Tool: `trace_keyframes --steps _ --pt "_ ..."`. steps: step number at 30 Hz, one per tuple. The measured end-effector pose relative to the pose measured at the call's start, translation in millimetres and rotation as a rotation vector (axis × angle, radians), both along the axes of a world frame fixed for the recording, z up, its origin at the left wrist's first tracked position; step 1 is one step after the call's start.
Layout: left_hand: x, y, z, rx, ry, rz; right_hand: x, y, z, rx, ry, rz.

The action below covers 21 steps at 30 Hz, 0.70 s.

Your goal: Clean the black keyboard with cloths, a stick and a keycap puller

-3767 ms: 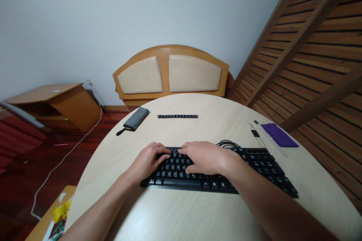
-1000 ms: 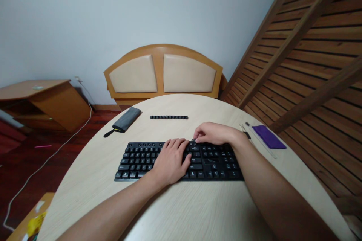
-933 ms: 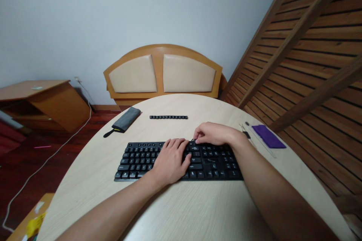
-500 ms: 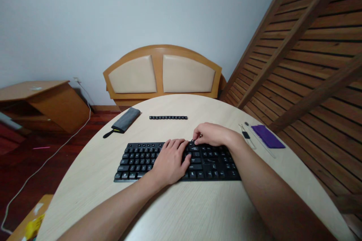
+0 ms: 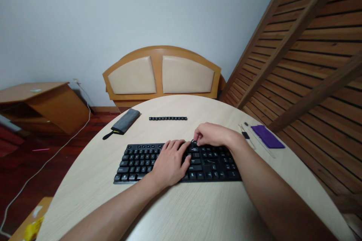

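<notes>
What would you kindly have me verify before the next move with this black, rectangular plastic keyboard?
1. Keyboard lying on the pale, round wooden table: ok.
2. Left hand resting on the keyboard: ok.
3. Right hand grip at the keyboard's far edge: cannot tell, bent fingers hide it.
4. Keyboard's right end in sight: not ok, the right forearm covers it.
5. Row of small black keycaps apart from the keyboard: ok.

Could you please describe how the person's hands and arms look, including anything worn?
The left hand and right hand wear no gloves. The left forearm and right forearm are bare, with no sleeve, watch or bracelet visible; no ring shows.
</notes>
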State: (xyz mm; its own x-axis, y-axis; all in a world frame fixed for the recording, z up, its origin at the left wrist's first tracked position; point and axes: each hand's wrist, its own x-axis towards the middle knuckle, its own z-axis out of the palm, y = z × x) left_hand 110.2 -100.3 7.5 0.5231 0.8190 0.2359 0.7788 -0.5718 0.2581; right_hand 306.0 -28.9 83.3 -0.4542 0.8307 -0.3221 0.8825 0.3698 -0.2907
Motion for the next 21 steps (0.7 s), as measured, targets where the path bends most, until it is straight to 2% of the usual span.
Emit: trace_keyframes --steps 10,21 --pt "-0.5 0.6 1.4 0.002 0.028 -0.008 -6.9 0.2 -7.8 0.096 -0.076 -0.015" --pt "1.0 0.1 1.8 0.003 0.014 -0.002 -8.9 -2.0 -5.0 0.13 -0.139 0.011"
